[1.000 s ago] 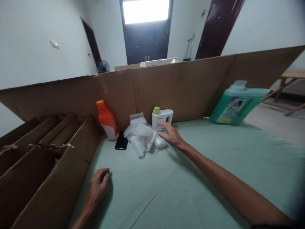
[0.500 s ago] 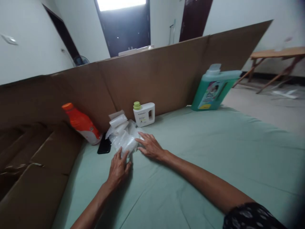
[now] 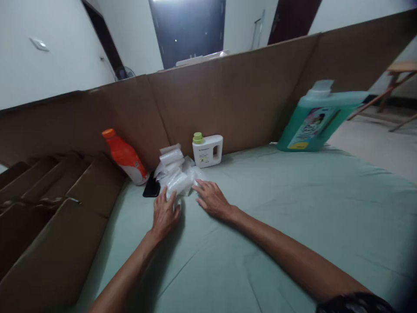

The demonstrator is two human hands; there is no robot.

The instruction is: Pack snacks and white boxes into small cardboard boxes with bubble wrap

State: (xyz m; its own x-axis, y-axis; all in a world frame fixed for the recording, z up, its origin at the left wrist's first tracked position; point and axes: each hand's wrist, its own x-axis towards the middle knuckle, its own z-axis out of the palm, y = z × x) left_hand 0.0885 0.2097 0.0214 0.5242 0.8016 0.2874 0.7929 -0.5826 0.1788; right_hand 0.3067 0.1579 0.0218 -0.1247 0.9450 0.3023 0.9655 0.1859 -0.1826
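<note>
A pile of clear bubble wrap pieces (image 3: 176, 171) lies on the pale green sheet (image 3: 276, 208). My left hand (image 3: 165, 213) rests on the sheet with its fingertips on the near edge of the pile. My right hand (image 3: 211, 199) lies flat beside it, fingers spread, touching the pile's right side. Just behind the pile stands a small white bottle with a green cap (image 3: 207, 150). An orange bottle (image 3: 124, 156) leans at the left, and a black phone (image 3: 151, 188) lies flat between it and the wrap.
A long cardboard wall (image 3: 228, 100) stands along the far edge. Flattened cardboard boxes (image 3: 52, 208) are stacked at the left. A large teal jug with a white cap (image 3: 317, 121) sits at the far right. A wooden table (image 3: 397, 74) stands beyond.
My right hand drew back from the white bottle to the bubble wrap. My left hand came forward from the near left to the pile. In the last half second both hands have barely moved.
</note>
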